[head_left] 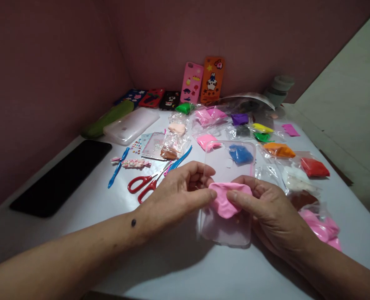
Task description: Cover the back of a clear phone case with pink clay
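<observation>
Together, hands (pixel 185 191) pinching pink clay (pixel 225 202).

Legible text, labels, brands, numbers: none. Orange phone case (pixel 212 79) and pink phone case (pixel 191 82), upright at the wall: cartoon pictures only, no lettering. Sticker sheet (pixel 137 146) on the tabletop (pixel 185 266): print too small to read.

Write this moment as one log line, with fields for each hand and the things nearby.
left hand: pinching pink clay | right hand: pinching pink clay over clear phone case | nearby: red scissors
</observation>
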`<state>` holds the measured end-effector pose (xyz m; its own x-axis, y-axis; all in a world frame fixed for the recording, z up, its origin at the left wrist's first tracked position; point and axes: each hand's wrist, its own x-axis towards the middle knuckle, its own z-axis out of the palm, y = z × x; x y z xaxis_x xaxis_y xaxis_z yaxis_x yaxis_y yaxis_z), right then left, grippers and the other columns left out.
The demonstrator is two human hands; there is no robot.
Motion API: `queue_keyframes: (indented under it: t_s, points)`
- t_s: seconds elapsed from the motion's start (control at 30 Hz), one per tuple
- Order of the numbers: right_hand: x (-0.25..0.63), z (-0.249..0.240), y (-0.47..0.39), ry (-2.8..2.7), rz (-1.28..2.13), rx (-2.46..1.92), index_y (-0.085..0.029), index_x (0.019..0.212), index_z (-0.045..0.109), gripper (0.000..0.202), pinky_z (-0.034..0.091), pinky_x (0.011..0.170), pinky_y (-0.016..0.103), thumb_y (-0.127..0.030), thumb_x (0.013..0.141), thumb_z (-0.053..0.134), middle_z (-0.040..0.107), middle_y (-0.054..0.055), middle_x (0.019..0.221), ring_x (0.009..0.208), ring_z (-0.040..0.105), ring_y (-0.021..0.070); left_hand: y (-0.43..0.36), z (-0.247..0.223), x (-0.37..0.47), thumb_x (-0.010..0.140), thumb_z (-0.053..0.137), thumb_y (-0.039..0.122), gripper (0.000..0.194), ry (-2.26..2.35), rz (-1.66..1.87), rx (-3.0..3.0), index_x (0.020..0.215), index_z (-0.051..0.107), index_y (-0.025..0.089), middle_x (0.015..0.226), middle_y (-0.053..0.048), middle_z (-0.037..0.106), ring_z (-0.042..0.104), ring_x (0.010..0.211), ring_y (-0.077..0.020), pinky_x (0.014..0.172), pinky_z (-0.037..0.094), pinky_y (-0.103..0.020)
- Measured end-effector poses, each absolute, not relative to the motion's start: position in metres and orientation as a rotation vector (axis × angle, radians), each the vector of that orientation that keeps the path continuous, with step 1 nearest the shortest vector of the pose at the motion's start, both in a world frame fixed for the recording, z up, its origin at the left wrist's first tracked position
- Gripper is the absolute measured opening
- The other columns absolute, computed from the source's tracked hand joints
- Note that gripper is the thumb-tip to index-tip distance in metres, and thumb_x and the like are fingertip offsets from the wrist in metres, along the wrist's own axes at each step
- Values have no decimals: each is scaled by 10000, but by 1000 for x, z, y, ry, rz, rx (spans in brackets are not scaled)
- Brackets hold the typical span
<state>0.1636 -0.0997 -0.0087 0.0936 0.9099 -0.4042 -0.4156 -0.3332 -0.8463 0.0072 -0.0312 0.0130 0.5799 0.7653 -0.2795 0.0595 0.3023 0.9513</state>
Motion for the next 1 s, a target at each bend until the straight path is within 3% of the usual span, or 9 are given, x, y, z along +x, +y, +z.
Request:
queue_keyframes:
  t_s: [0.17,0.43,0.73,1.0]
  points:
    - [166,-10,-102,-617,1503,-1265,-168,762,658,203,401,522,214,-290,685,800,621,-1,654,556,534,105,-30,11,7,724,641,136,215,877,551,1209,923,558,149,727,34,570,523,651,-91,612,381,-226]
    - [167,-13,-101,-631,1475,-1279,-163,767,657,205,386,499,215,-289,682,795,602,-4,636,536,511,102,-32,11,6,700,659,111,254,878,583,1166,942,596,152,783,9,614,556,698,-102,650,404,-224]
    - [166,-11,-101,-625,1506,-1280,-165,765,655,198,403,515,214,-285,685,791,613,-4,641,549,529,104,-26,8,5,761,644,183,227,848,554,1234,977,577,162,736,28,576,535,676,-106,643,391,-241]
    - [169,-15,-102,-623,1517,-1256,-172,786,651,188,401,512,216,-287,718,783,619,-2,647,542,530,100,-27,4,1,794,608,154,176,794,586,1187,966,578,176,760,31,578,524,652,-84,640,389,-224]
